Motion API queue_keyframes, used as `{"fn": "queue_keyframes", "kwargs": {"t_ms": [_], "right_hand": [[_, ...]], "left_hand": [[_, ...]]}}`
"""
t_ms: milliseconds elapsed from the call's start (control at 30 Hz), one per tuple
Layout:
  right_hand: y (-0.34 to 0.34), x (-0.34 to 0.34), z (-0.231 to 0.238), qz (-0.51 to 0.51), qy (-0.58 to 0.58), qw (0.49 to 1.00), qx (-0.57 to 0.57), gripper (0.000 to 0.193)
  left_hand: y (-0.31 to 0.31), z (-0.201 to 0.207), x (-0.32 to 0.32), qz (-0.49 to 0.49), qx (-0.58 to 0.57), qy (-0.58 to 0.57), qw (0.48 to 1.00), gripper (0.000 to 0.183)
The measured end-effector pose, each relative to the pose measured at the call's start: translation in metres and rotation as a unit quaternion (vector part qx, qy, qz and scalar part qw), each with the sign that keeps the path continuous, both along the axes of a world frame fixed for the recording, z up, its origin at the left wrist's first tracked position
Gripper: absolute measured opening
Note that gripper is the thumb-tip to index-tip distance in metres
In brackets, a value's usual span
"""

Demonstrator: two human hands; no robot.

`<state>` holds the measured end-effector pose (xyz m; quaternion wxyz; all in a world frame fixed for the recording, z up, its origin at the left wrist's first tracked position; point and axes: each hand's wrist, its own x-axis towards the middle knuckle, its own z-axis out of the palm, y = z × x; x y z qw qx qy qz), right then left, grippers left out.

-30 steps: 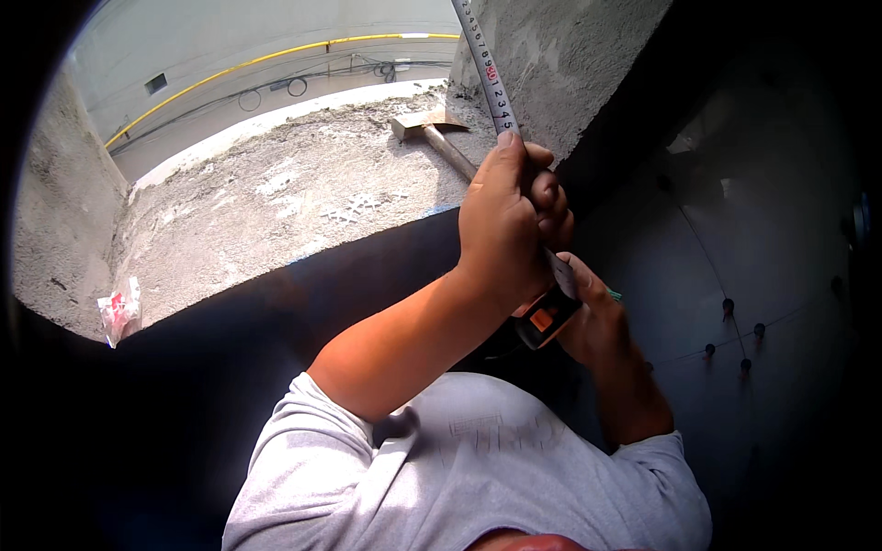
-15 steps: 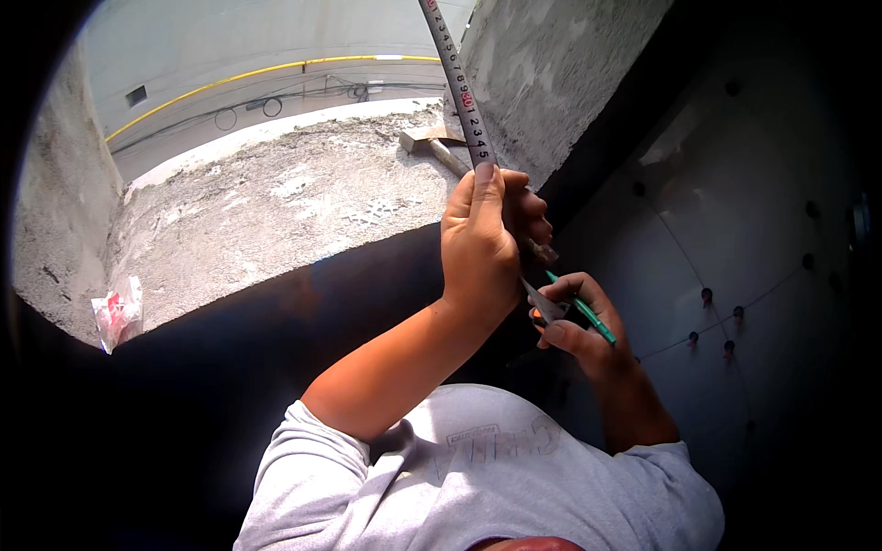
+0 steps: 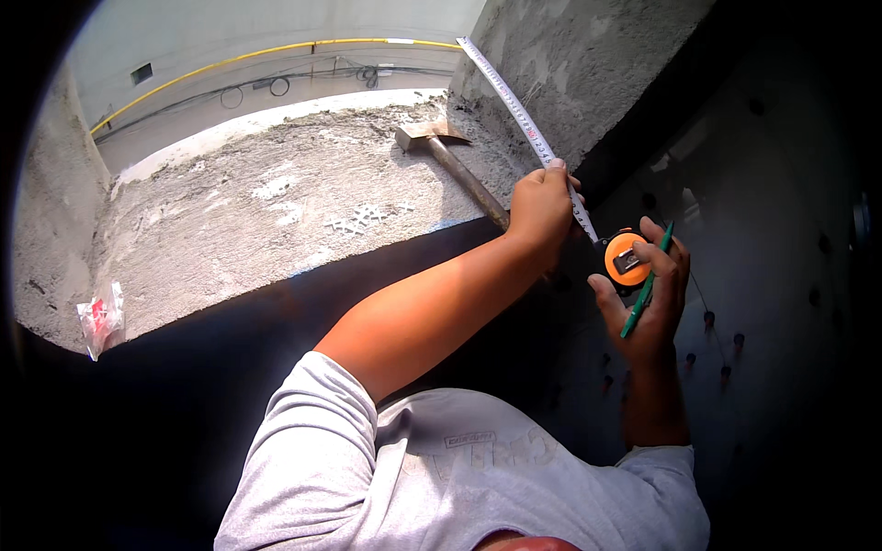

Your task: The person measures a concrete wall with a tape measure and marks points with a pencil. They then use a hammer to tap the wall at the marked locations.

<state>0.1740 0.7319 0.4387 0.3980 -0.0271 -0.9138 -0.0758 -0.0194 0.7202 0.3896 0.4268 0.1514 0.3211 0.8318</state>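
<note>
My left hand (image 3: 540, 207) is closed around the pulled-out blade (image 3: 503, 90) of a tape measure, thumb on top. From the hand, the blade slants up and left across the concrete side wall, its free end near the yellow pipe. My right hand (image 3: 663, 289) holds the orange and black tape measure case (image 3: 617, 250) by its right side, with the thumb below it. A green pen (image 3: 649, 292) is tucked across the fingers of that same hand. Behind my left wrist, a hatchet-like hammer (image 3: 467, 179) with a wooden handle lies on the ledge; the handle's lower end is partly hidden.
The rough concrete ledge (image 3: 220, 234) holds a small pile of white tile spacers (image 3: 363, 219) and a clear and red plastic packet (image 3: 101, 320) at its left corner. A dim panel on the right carries several dark round clips (image 3: 708, 320). A yellow pipe (image 3: 248, 59) runs outside.
Both hands have moved right and come farther apart. The blade has swung toward the side wall. The orange case, mostly hidden before, now shows beside my right hand, and the pen has turned.
</note>
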Motion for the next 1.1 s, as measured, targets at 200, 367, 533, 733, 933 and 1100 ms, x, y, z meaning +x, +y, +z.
{"fn": "queue_keyframes", "kwargs": {"t_ms": [200,367,533,733,933,1100], "right_hand": [[0.022,-0.015,0.012,0.055,-0.025,0.998,0.027,0.054],[0.036,-0.016,0.024,0.076,-0.005,0.997,0.02,0.045],[0.048,-0.025,0.039,0.093,0.004,0.995,0.03,0.037],[0.064,-0.06,0.07,0.179,-0.044,0.981,0.058,0.03],[0.075,-0.122,0.084,0.138,-0.086,0.986,0.029,0.021],[0.104,-0.169,0.076,0.163,-0.151,0.968,0.117,0.018]], "left_hand": [[0.045,-0.007,-0.024,0.066,-0.014,0.003,0.998,0.041],[0.064,-0.027,-0.039,0.086,-0.049,0.011,0.995,0.041],[0.057,-0.025,-0.02,0.054,-0.045,0.033,0.997,0.042],[0.07,-0.03,-0.01,0.043,-0.099,0.066,0.992,0.039],[0.086,-0.034,0.001,0.005,-0.141,0.114,0.983,0.041],[0.08,-0.023,0.006,-0.019,-0.119,0.067,0.99,0.042]]}}
